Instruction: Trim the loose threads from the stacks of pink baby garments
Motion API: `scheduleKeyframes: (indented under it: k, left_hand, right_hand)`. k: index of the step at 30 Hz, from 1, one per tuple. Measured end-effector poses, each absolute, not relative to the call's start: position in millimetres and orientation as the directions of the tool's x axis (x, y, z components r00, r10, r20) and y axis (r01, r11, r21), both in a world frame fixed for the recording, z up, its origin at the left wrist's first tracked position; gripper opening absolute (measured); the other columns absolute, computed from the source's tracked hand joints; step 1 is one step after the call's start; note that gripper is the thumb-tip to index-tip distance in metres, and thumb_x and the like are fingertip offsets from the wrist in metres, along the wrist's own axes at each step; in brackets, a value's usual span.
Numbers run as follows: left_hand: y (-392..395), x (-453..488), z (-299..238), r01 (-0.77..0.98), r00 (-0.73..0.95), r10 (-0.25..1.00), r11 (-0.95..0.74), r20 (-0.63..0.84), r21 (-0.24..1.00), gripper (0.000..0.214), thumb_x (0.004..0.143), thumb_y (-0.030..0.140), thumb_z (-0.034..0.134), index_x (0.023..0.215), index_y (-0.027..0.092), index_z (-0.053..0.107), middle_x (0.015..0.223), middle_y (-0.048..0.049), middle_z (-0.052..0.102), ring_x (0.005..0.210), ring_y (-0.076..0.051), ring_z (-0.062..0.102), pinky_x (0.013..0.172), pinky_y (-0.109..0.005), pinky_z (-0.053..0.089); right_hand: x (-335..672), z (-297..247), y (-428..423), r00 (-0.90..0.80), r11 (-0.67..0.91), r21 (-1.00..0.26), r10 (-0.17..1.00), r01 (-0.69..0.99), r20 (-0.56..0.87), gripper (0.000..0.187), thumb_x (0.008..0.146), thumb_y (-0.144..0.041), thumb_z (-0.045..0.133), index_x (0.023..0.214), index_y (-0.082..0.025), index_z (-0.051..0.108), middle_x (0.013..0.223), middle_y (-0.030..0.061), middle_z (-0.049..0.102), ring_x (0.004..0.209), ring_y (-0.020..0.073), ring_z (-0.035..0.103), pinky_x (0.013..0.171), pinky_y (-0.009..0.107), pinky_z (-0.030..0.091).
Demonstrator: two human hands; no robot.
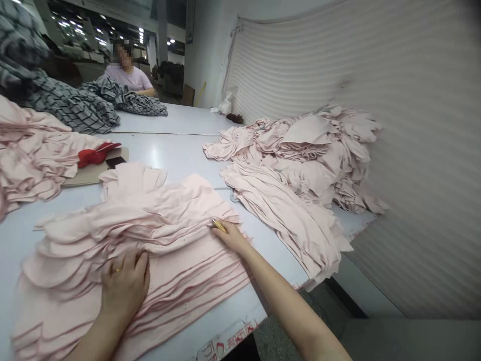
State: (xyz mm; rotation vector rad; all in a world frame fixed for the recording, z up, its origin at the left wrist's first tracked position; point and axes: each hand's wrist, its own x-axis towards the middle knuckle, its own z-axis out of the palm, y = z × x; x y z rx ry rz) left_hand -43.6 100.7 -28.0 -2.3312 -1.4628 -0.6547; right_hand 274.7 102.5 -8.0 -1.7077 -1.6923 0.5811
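A layered stack of pink fabric pieces [180, 281] is spread in front of me, its edges fanned out in overlapping rows. My left hand [126, 281], with a ring on one finger, presses on the stack with bent fingers closed on the upper folds of pink fabric [150, 220]. Its fingertips are partly hidden. At the right end of the top layers, my right hand [229, 235] is closed around small yellow-handled thread snips [219, 225]. Their metal tips point left, close to the fabric edge.
Another pink bundle [285, 220] and a larger pink heap [311, 140] lie to the right, near a hanging striped sheet [413, 150]. Pink cloth [33, 150], a red object [93, 156] and checked fabric [75, 103] occupy the left. A person [130, 75] is beyond the table [165, 145].
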Motion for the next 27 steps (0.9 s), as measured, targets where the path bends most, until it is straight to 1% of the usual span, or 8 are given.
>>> scheduleKeyframes:
  k: [4,7,10,14,17,22,24,27]
  left_hand:
    - [81.7,10.4,-23.7,0.695,0.54,0.715,-0.676,0.443,0.244,0.022,0.089,0.023,0.046,0.097,0.023,0.066,0.09,-0.0067,0.067,0.081,-0.021,0.06,0.077,-0.036,0.044]
    - [76.6,74.6,-17.3,0.603,0.636,0.738,-0.657,0.223,0.452,0.022,0.09,0.021,0.043,0.095,0.022,0.064,0.092,-0.0055,0.066,0.086,-0.02,0.061,0.076,-0.032,0.046]
    - [80.8,126.9,-15.0,0.662,0.632,0.77,-0.595,0.086,0.457,0.023,0.088,0.015,0.042,0.089,0.021,0.064,0.094,-0.0066,0.067,0.09,-0.021,0.062,0.08,-0.032,0.046]
    - [90.5,155.9,-17.4,0.717,0.6,0.797,-0.571,0.062,0.399,0.021,0.082,0.012,0.044,0.082,0.019,0.064,0.089,-0.0069,0.067,0.086,-0.022,0.062,0.075,-0.032,0.045]
    - [91.4,160.2,-17.4,0.749,0.578,0.813,-0.561,0.068,0.352,0.02,0.078,0.01,0.047,0.083,0.018,0.064,0.089,-0.0079,0.067,0.085,-0.023,0.062,0.074,-0.033,0.045]
    - [80.6,161.8,-19.6,0.767,0.553,0.822,-0.565,0.134,0.305,0.023,0.085,0.014,0.043,0.08,0.019,0.066,0.092,-0.0106,0.066,0.09,-0.026,0.06,0.076,-0.036,0.045]
    - [76.6,160.0,-24.2,0.731,0.528,0.82,-0.57,0.22,0.375,0.026,0.088,0.017,0.041,0.081,0.02,0.066,0.092,-0.0095,0.067,0.089,-0.024,0.06,0.079,-0.036,0.046]
    - [74.9,155.3,-31.9,0.617,0.444,0.85,-0.52,0.285,0.59,0.025,0.091,0.025,0.043,0.085,0.022,0.067,0.09,-0.0065,0.07,0.087,-0.022,0.063,0.082,-0.036,0.048]
  right_hand:
    - [295.4,-7.0,104.6,0.031,0.079,-0.676,0.988,0.733,0.149,0.016,0.087,-0.033,0.058,0.088,-0.021,0.068,0.079,-0.0028,0.065,0.073,0.0148,0.059,0.067,0.022,0.043]
    - [314.1,-8.8,74.0,0.102,0.04,-0.61,0.975,0.791,0.197,0.019,0.09,-0.03,0.056,0.104,-0.022,0.067,0.094,0.0011,0.067,0.086,0.0169,0.06,0.077,0.025,0.043]
    - [338.8,-21.7,29.3,0.258,-0.09,-0.526,0.932,0.846,0.256,0.022,0.094,-0.029,0.051,0.105,-0.018,0.066,0.096,0.0075,0.063,0.089,0.0216,0.056,0.079,0.031,0.041]
    - [362.7,-52.8,-12.0,0.434,-0.274,-0.445,0.845,0.853,0.311,0.023,0.094,-0.026,0.046,0.101,-0.017,0.066,0.092,0.0112,0.06,0.086,0.0255,0.051,0.073,0.034,0.038]
    - [367.2,-72.2,-18.9,0.462,-0.312,-0.416,0.823,0.854,0.331,0.023,0.094,-0.022,0.046,0.101,-0.02,0.067,0.093,0.0099,0.059,0.086,0.0248,0.05,0.071,0.033,0.037]
    - [369.9,-82.3,-14.7,0.463,-0.314,-0.399,0.808,0.862,0.364,0.029,0.095,-0.021,0.042,0.109,-0.018,0.067,0.097,0.0131,0.059,0.089,0.0276,0.052,0.072,0.037,0.04]
    - [367.7,-77.9,-14.8,0.448,-0.298,-0.394,0.81,0.87,0.377,0.032,0.095,-0.022,0.042,0.115,-0.016,0.066,0.102,0.0155,0.061,0.093,0.0292,0.054,0.076,0.039,0.042]
    - [350.9,-60.6,-17.3,0.398,-0.237,-0.445,0.863,0.863,0.311,0.037,0.098,-0.029,0.042,0.13,-0.018,0.059,0.103,0.0137,0.067,0.09,0.028,0.06,0.074,0.037,0.045]
